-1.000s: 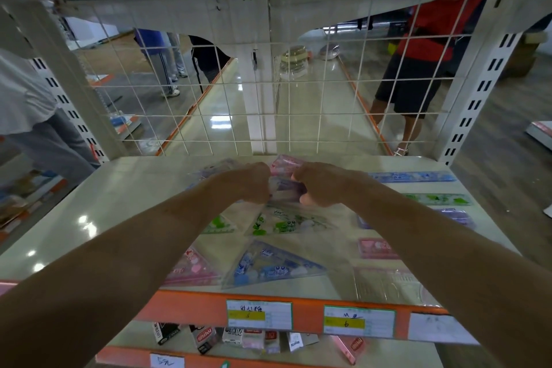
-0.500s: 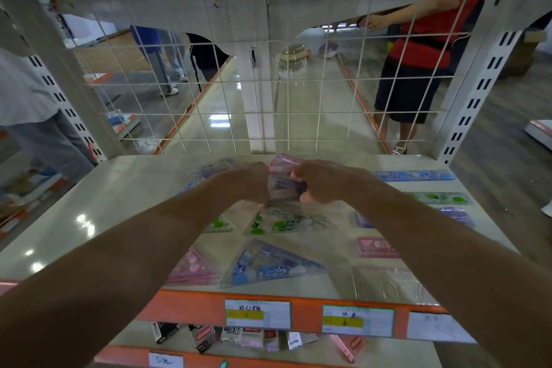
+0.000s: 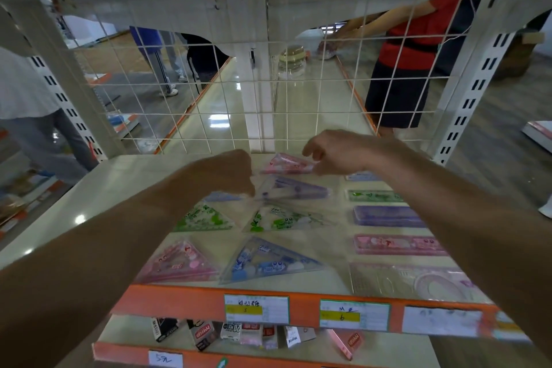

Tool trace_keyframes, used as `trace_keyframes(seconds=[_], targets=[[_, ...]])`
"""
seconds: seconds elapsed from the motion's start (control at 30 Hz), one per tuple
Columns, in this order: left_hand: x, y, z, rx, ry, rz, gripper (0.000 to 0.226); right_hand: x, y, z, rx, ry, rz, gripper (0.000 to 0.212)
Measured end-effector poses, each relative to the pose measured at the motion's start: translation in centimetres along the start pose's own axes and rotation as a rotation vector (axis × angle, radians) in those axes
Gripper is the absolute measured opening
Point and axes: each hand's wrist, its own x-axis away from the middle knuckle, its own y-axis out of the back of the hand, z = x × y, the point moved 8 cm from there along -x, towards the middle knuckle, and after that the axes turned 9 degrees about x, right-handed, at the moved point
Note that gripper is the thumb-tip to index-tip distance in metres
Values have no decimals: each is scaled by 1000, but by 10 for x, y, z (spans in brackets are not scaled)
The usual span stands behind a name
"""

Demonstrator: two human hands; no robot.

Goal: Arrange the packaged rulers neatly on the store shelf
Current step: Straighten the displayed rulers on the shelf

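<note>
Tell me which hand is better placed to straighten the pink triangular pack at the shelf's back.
Right. The right hand appears to pinch the pink triangular pack at its right corner with its fingers. The left hand sits nearer the camera, beside the purple triangular pack, and its fingers are hidden.

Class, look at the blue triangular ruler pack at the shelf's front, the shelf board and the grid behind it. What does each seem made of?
Blue triangular ruler pack: clear glossy plastic, see-through edges and glare.
Shelf board: pale, glossy, mirrors lights; probably coated metal or laminate.
Grid: thin white crossing wires, likely painted metal.
</note>
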Motion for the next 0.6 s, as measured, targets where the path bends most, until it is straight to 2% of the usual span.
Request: trace_keyframes(seconds=[0.07, 0.2, 0.3, 0.37, 0.43, 0.6], targets=[[13, -2, 4, 85, 6, 44, 24, 12, 5, 1, -32, 13, 12, 41], [36, -22, 1, 157, -31, 152, 24, 24, -23, 20, 58, 43, 96, 25], [42, -38, 0, 163, -39, 194, 29, 28, -49, 34, 125, 23, 148, 32], [44, -40, -2, 149, -44, 162, 35, 26, -59, 38, 111, -5, 120, 39], [47, -41, -4, 148, -40, 124, 38, 27, -64, 40, 91, -27, 87, 33], [50, -42, -5, 170, 17, 74, 37, 35, -63, 42, 79, -43, 66, 41]])
